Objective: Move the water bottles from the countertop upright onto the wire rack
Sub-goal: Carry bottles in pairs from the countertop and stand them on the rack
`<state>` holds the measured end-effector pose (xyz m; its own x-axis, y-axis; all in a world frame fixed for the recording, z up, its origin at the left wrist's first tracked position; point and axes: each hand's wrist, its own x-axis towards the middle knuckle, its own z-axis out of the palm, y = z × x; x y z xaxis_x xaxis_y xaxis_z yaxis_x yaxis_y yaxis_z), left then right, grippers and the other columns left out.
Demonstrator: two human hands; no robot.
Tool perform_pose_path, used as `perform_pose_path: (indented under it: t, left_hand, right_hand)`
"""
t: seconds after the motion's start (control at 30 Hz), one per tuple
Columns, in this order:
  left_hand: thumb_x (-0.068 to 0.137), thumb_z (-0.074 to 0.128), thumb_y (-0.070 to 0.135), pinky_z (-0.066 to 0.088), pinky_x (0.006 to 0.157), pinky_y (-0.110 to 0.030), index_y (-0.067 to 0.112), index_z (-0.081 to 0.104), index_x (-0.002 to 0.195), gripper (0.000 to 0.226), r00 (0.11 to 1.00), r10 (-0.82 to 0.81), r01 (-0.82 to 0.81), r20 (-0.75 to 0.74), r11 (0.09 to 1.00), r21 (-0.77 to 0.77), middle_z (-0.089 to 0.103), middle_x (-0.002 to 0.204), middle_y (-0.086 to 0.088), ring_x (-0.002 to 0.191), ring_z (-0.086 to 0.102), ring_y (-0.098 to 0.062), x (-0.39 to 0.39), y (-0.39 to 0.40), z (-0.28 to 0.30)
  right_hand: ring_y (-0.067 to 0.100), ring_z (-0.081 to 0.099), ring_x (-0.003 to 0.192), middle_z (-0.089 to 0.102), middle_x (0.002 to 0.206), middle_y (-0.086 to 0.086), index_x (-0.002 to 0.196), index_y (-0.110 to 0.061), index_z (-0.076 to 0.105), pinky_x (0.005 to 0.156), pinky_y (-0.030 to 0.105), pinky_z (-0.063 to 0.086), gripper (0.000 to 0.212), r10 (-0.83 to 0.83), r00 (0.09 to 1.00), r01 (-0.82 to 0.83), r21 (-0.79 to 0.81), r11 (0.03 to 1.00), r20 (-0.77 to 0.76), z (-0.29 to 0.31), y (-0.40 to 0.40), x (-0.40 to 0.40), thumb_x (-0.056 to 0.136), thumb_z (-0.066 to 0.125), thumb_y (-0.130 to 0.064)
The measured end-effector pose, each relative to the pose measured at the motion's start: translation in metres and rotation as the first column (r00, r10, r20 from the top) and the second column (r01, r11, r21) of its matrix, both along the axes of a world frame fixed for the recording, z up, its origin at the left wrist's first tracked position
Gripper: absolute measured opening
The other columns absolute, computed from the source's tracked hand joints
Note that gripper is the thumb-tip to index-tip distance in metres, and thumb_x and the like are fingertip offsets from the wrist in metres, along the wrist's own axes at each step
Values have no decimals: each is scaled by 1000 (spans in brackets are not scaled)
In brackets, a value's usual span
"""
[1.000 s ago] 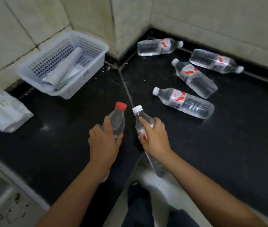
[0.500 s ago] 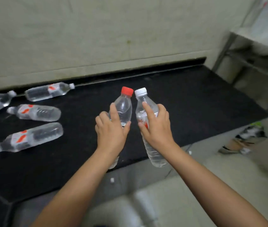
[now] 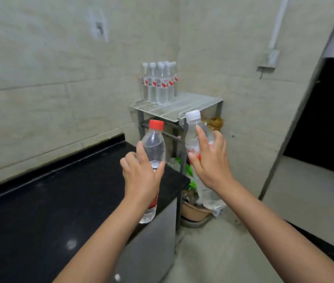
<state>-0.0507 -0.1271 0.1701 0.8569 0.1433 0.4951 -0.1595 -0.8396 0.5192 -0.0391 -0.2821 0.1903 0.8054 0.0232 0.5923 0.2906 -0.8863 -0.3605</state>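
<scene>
1. The left hand (image 3: 140,176) curls its fingers and thumb round a clear plastic red-capped water bottle (image 3: 153,148), held upright above the black countertop (image 3: 39,211) edge.
2. The right hand (image 3: 211,162) clasps a clear white-capped water bottle (image 3: 192,137), index finger extended up its side.
3. Ahead, the white wire rack (image 3: 198,103) carries a cluster of upright bottles (image 3: 160,84).

Both bare arms stretched out forward, side by side. Left hand (image 3: 141,176) wrapped round a red-capped bottle (image 3: 153,147), right hand (image 3: 210,160) gripping a white-capped bottle (image 3: 192,137), index finger pointing up along it. Both held upright.
</scene>
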Motion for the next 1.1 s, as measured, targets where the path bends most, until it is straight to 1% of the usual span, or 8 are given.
perform_pose_path:
  t: [0.27,0.37,0.5,0.7,0.87,0.93,1.03,1.1]
  left_hand:
    - [81,64,25,30,90,-49,-10,27,133,73,965,-64,84,254,994,-69,43,112,-36,100,39,-45,153,-82,39]
    - [80,64,26,31,91,-48,-8,27,134,73,954,-66,101,291,989,-106,42,115,-35,103,38,-42,226,-110,62]
    - [82,61,29,26,89,-39,0,21,138,75,945,-45,97,323,984,-149,40,121,-30,104,34,-35,310,-132,87]
    - [81,61,32,29,88,-42,2,22,138,75,949,51,-7,312,990,-141,40,122,-29,103,34,-33,410,-147,90]
    - [82,60,33,30,95,-43,5,21,138,74,942,136,-99,306,986,-135,38,128,-26,110,34,-33,493,-159,78]
    - [82,60,32,28,100,-50,5,20,138,74,942,176,-136,284,978,-156,36,132,-27,116,32,-36,531,-168,71]
    - [82,59,33,22,104,-47,8,19,139,74,939,245,-196,241,958,-211,32,136,-24,123,27,-35,585,-186,58]
    - [83,58,36,16,108,-44,8,17,139,75,932,292,-237,215,939,-248,30,138,-22,127,24,-33,620,-197,55]
  right_hand:
    - [38,27,123,26,135,31,142,-17,21,104,38,21,63,19,986,-24,30,999,166,56,-96,143,88,54,-24]
    - [34,26,124,28,134,29,142,-17,19,101,32,19,63,47,981,-45,-12,999,189,80,-121,211,89,53,-24]
    - [34,26,125,24,136,29,142,-15,18,103,36,20,65,61,974,-66,15,998,219,105,-145,294,88,53,-25]
    - [35,24,126,23,137,27,143,-12,15,105,41,22,73,125,969,-139,51,989,212,102,-168,416,79,37,-39]
    - [35,19,130,21,140,27,143,-7,11,108,39,17,70,255,955,-275,133,952,152,83,-168,520,89,49,-31]
    - [36,20,130,21,139,27,143,-6,11,108,39,17,71,333,933,-350,129,928,137,74,-168,565,88,47,-33]
    - [36,21,129,23,139,28,142,-6,12,109,39,17,76,411,907,-418,89,904,86,62,-172,630,79,38,-39]
    - [37,19,131,19,140,28,143,-6,11,109,41,17,74,459,887,-461,72,884,54,60,-171,675,84,42,-38]
